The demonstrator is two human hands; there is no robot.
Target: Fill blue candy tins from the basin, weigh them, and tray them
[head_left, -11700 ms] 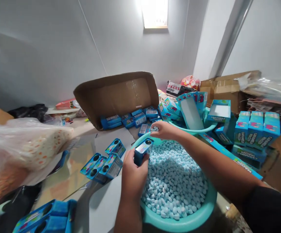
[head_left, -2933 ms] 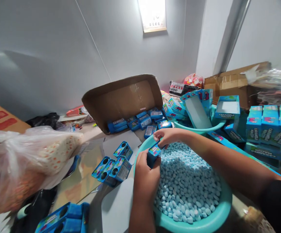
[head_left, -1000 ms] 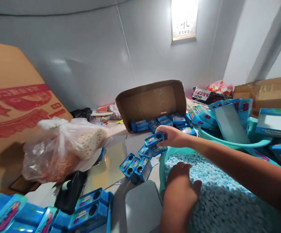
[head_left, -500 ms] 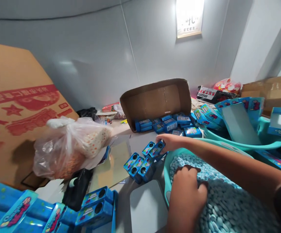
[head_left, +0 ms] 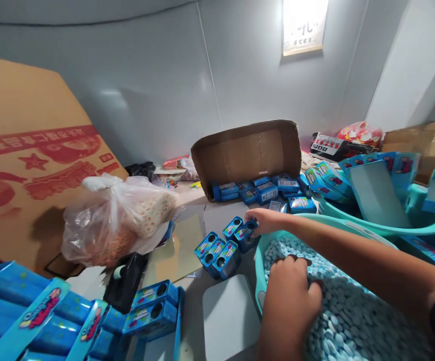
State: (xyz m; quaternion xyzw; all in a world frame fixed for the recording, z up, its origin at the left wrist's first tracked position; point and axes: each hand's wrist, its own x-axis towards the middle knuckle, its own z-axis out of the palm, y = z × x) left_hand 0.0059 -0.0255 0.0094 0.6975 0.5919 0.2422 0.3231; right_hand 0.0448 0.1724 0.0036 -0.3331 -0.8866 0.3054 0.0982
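The right hand (head_left: 265,221) is closing its thumb and fingers around the far right end of a small blue box (head_left: 246,241), which is sitting over the table left of the tablets. The box's printed face is pointing up, its long edge running from lower left to upper right, with the round hole lying at the far end beside the fingers. Whether its base is touching the table is hard to make out.

The left hand (head_left: 293,283) is hovering or resting over pale-blue tablets (head_left: 340,328), back upward, fingers loosely curling down and thumb standing apart; its palm is not showing, so I can't say whether it is holding anything. The teal tub (head_left: 258,276) is surrounding the tablets.

Just left of the gripped box, a matching box (head_left: 231,228) is standing with its face up, its long axis running nearly parallel and its hole lying at the far end. Nearer the person, three boxes (head_left: 226,255) are standing side by side, the left one's hole lying far, the other two's near. A white panel (head_left: 228,316) is lying below them. Farther out, more blue boxes (head_left: 267,192) are lying in and before a tipped cardboard carton (head_left: 236,155), while a tied plastic bag (head_left: 95,228) is slumping at left.
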